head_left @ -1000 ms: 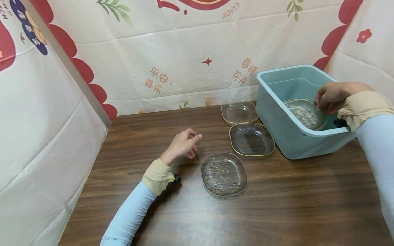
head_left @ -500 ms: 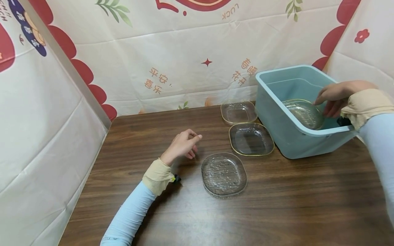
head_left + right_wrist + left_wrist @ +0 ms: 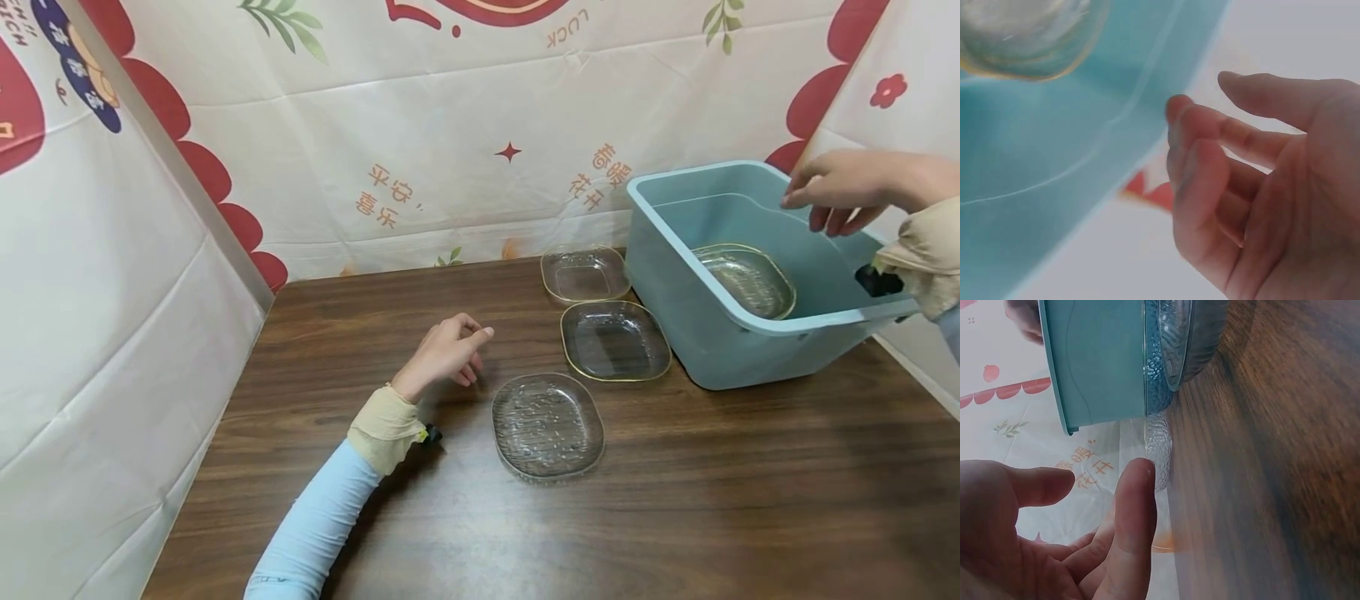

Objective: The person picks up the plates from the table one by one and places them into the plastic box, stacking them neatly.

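Your right hand (image 3: pixel 851 187) is above the far-right side of the blue bin (image 3: pixel 757 354), fingers loosely bent, nothing held. Your left hand (image 3: pixel 448 350) is well left of the bin, fingers relaxed, also holding nothing.

Risks, my read: the black wrist camera (image 3: pixel 877 282) sits right by the bin's near rim; a low pass could snag it and shift the bin. The bin dish (image 3: pixel 746 279) is toward the near-left wall inside; can't tell if it's flat or leaning. If leaning, a bump could slide it. The rear dish (image 3: pixel 585 275) and middle dish (image 3: pixel 615 340) are close beside the bin's left side, so any bin shift could knock them. Clear edges are easy to misjudge.

Count: one bin, four dishes visible. One inside; three left of it, including the ribbed dish (image 3: pixel 547 427), nearest you. Can't rule out stacked extras.
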